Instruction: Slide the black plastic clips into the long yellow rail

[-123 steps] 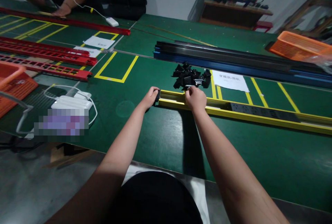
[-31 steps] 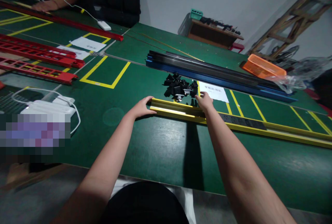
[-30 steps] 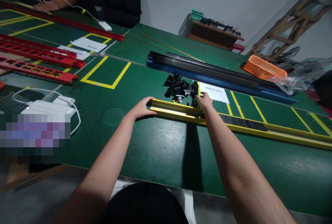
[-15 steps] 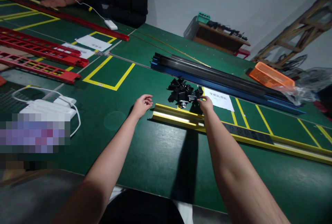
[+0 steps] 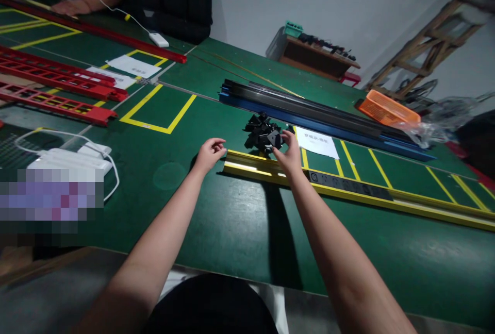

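Observation:
My right hand (image 5: 288, 154) is at the right side of a pile of small black plastic modules (image 5: 258, 133). Its thumb and fingers are closed around one black module (image 5: 275, 139), partly hidden by the hand. Left of the pile, my left hand (image 5: 210, 154) hovers by the end of a yellow rail (image 5: 247, 168), fingers loosely curled and apart, holding nothing. The yellow rail lies lengthwise in front of the pile and runs off to the right. A row of black modules (image 5: 340, 183) sits in its channel beyond my right forearm.
Behind the pile lie long black and blue rails (image 5: 309, 112), with a printed sheet (image 5: 317, 143) before them. An orange basket (image 5: 390, 109) stands far right. Red rails (image 5: 58, 99) and a white power adapter (image 5: 65, 161) are at left. A co-worker's hand (image 5: 71, 7) rests far left.
My right hand has moved left and turned, from the pile's right edge to closing around a module. My left hand stays by the rail end. The view has shifted slightly.

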### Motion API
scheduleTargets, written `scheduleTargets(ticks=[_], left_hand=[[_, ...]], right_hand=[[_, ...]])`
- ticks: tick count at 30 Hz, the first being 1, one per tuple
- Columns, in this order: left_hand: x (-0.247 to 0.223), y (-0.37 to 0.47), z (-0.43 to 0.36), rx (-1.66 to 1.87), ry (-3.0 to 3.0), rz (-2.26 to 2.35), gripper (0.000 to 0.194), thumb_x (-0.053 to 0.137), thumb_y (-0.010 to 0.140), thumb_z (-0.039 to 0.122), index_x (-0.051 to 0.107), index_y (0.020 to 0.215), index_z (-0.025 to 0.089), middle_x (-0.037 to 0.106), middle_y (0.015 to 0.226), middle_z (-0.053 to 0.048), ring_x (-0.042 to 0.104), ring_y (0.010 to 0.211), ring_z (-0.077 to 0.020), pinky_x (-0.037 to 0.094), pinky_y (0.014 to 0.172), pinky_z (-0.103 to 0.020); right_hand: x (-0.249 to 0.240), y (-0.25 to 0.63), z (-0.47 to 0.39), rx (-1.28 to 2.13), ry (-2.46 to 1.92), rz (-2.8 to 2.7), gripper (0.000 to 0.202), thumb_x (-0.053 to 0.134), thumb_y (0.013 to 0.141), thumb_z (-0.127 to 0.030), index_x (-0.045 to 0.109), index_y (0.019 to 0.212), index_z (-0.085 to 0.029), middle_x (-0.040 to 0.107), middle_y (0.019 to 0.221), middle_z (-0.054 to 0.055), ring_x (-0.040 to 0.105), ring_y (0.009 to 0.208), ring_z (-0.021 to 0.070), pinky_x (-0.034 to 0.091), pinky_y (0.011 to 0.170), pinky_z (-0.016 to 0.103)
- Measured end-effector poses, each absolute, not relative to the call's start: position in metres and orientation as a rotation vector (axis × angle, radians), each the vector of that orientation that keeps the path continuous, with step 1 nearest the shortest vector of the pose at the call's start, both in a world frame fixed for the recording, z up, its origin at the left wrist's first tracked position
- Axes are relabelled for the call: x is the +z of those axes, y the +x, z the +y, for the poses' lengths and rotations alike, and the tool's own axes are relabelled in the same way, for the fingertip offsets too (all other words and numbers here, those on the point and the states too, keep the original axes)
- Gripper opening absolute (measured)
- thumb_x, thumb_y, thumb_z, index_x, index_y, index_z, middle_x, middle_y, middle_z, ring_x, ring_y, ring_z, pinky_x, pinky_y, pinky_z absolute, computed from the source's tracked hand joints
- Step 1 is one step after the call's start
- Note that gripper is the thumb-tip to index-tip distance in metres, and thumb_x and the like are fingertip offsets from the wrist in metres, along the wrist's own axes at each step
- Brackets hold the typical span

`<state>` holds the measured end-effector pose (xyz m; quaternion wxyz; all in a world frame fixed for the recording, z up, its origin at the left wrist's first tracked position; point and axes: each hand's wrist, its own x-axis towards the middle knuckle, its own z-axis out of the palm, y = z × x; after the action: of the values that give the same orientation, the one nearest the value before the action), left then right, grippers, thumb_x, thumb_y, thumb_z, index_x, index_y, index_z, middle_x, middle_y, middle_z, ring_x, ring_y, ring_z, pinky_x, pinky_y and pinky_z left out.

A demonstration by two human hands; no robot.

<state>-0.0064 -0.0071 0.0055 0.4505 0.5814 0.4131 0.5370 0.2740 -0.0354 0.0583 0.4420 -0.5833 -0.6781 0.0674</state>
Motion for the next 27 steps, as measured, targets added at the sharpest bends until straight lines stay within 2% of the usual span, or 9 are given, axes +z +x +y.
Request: scheduleTargets(ticks=[4,9,13,18,22,27], left_hand=[[0.017,-0.001,-0.021,1.461,1.595,1.074,0.028,0.057,0.078,0.035,0.063,0.098,0.017,0.061,0.094,-0.007,0.059,0.086,-0.0144,0.049,0.080,-0.031],[0.024,0.012,-0.039,1.424,1.678,0.959,0.042,0.056,0.079,0.041,0.057,0.114,0.017,0.061,0.112,-0.010,0.057,0.107,-0.0205,0.044,0.096,-0.037],[0.020,0.018,-0.044,1.509,1.474,0.918,0.051,0.061,0.074,0.040,0.052,0.118,0.016,0.060,0.116,-0.012,0.058,0.108,-0.0223,0.044,0.097,-0.038],[0.015,0.013,-0.040,1.656,1.252,0.974,0.043,0.061,0.073,0.036,0.055,0.112,0.019,0.061,0.113,-0.008,0.057,0.108,-0.0222,0.044,0.097,-0.038],[0.009,0.009,-0.034,1.630,1.156,0.976,0.035,0.057,0.074,0.033,0.057,0.106,0.019,0.064,0.103,-0.006,0.059,0.103,-0.0214,0.047,0.093,-0.038],[0.004,0.010,-0.031,1.575,1.118,0.988,0.033,0.056,0.074,0.032,0.058,0.103,0.017,0.064,0.096,-0.005,0.062,0.091,-0.0187,0.051,0.083,-0.035]], right_hand=[[0.072,0.224,-0.057,0.205,-1.314,-1.756,0.058,0.059,0.071,-0.020,0.041,0.125,-0.023,0.054,0.115,0.009,0.051,0.105,0.0214,0.040,0.095,0.041],[0.080,0.174,-0.070,0.274,-1.117,-1.878,0.059,0.057,0.074,-0.019,0.038,0.129,-0.021,0.052,0.119,0.010,0.049,0.111,0.0213,0.039,0.098,0.039],[0.084,0.156,-0.071,0.323,-1.047,-1.948,0.057,0.056,0.076,-0.021,0.038,0.131,-0.021,0.050,0.122,0.010,0.047,0.115,0.0215,0.037,0.100,0.038],[0.081,0.172,-0.065,0.442,-1.110,-2.009,0.064,0.059,0.073,-0.020,0.037,0.133,-0.021,0.051,0.125,0.009,0.052,0.107,0.0208,0.042,0.095,0.037],[0.070,0.208,-0.061,0.291,-1.397,-1.832,0.051,0.048,0.068,-0.006,0.051,0.118,-0.018,0.055,0.109,0.009,0.055,0.083,0.0168,0.046,0.081,0.034],[0.055,0.241,-0.062,0.120,-1.527,-1.666,0.045,0.041,0.066,-0.003,0.054,0.107,-0.018,0.053,0.088,0.006,0.051,0.079,0.0169,0.044,0.074,0.032]])
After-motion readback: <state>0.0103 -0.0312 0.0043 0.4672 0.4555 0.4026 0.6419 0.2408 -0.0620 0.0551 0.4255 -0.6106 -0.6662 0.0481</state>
